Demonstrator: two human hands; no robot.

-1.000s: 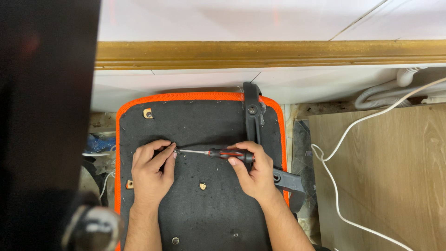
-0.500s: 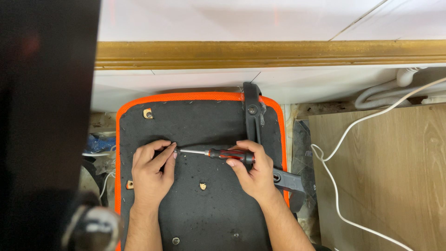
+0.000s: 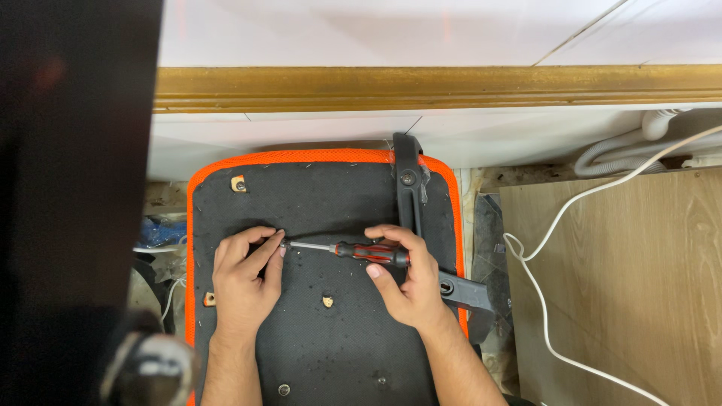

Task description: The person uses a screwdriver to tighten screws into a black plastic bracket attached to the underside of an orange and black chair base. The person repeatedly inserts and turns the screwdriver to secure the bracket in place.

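Head view, looking straight down: an upturned chair seat [image 3: 323, 331], black underside with orange trim, lies on the floor below a white wall with a gold moulding [image 3: 436, 86].

Right hand [image 3: 406, 282] is closed around the red-and-black handle of a screwdriver [image 3: 361, 250]. The shaft lies level and points left, its tip meeting the left fingertips near the seat's middle. Left hand [image 3: 244, 282] rests palm down on the seat, fingers bent, pinching something small at the tip; what it pinches cannot be told.

A black armrest bracket [image 3: 410, 188] runs along the seat's right edge from the far edge down to a foot [image 3: 470, 293] just beside the right wrist; the right hand lies partly over it.

Tan clips sit at the seat's far-left corner [image 3: 238, 183], its left edge [image 3: 209, 299] and below the screwdriver [image 3: 328, 301].

Right of the seat: a wood panel [image 3: 624, 301] crossed by a white cable [image 3: 541, 263], with grey hoses [image 3: 617, 154] at the wall. Left: a dark upright panel [image 3: 75, 188] hides that side; a blurred grey object [image 3: 154, 368] covers the seat's near-left corner.
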